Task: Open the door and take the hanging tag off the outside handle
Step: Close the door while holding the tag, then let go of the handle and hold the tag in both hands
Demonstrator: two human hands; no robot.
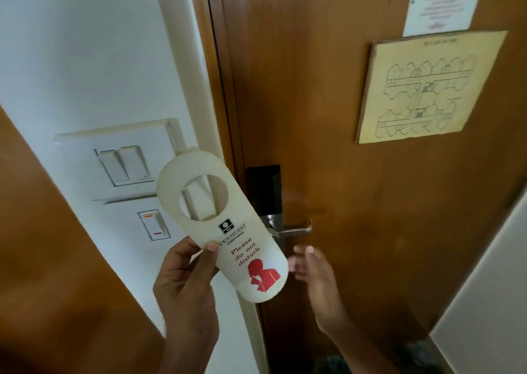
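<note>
We see the tag, a cream plastic hanger with a round hole near its top, tilted leftward, printed "Please do not disturb" above a red figure. The brown wooden door sits in its frame, its metal handle level and bare.

A white wall fills the left side, carrying a white switch plate with two rockers and a single switch just below it. Wood panelling cuts across the lower left. Soft, even daylight; another pale wall at lower right.
</note>
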